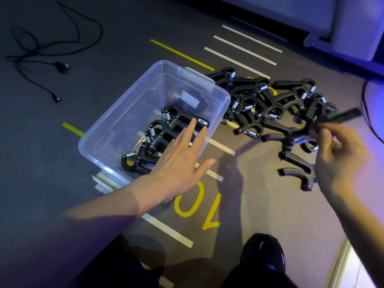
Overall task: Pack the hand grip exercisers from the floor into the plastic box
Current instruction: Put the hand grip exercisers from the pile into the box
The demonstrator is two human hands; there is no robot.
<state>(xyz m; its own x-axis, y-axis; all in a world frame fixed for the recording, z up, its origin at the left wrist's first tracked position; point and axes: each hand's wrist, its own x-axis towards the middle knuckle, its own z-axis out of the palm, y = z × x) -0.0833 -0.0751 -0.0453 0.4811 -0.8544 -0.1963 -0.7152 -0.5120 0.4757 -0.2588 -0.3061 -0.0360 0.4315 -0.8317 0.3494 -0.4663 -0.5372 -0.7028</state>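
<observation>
A clear plastic box [133,100] stands on the floor left of centre, with several black hand grip exercisers [160,134] lying in its near right corner. My left hand [182,156] hovers flat over the box's right rim, fingers straight and spread, holding nothing. To the right of the box a heap of black exercisers with steel springs [268,104] lies on the floor. At the heap's right edge my right hand [336,159] pinches one blurred black exerciser [340,115], lifted above the pile.
A tangled black cable [41,50] lies on the floor at the far left. White and yellow tape lines and a yellow "10" [199,206] mark the floor. My black shoe [262,252] is at the bottom. A pale cabinet [332,19] fills the top right.
</observation>
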